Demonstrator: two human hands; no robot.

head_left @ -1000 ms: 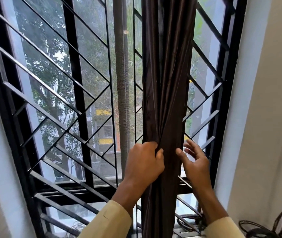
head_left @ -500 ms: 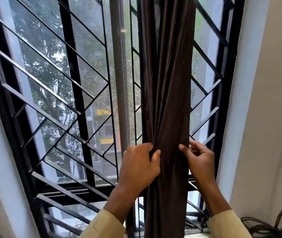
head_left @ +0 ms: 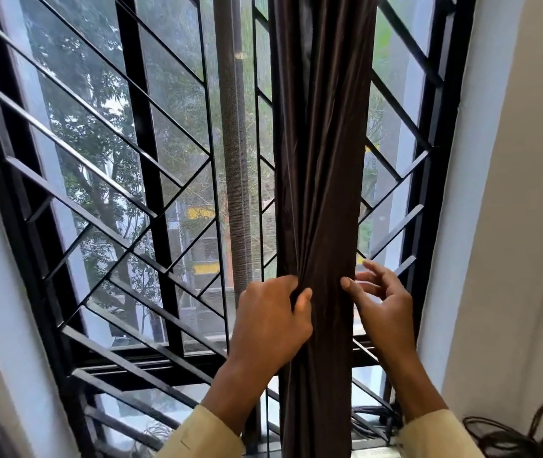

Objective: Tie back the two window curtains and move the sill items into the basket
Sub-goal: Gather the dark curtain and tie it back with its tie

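A dark brown curtain [head_left: 321,160] hangs gathered into a narrow column in front of the right half of the window. My left hand [head_left: 268,320] grips its left edge, fingers curled into the folds and thumb pressed on the front. My right hand [head_left: 380,307] is at the curtain's right edge with its thumb against the cloth and its fingers spread loosely behind. A second curtain, the sill items and the basket are out of view.
A black metal window grille [head_left: 108,180] with diagonal bars spans the window. The white wall [head_left: 511,226] stands close on the right. Dark cables [head_left: 508,438] lie coiled at the lower right, with more hanging along the right edge.
My right hand closed in on the curtain's right edge, then loosened, its fingers now spread apart. My left hand has kept its grip on the left edge.
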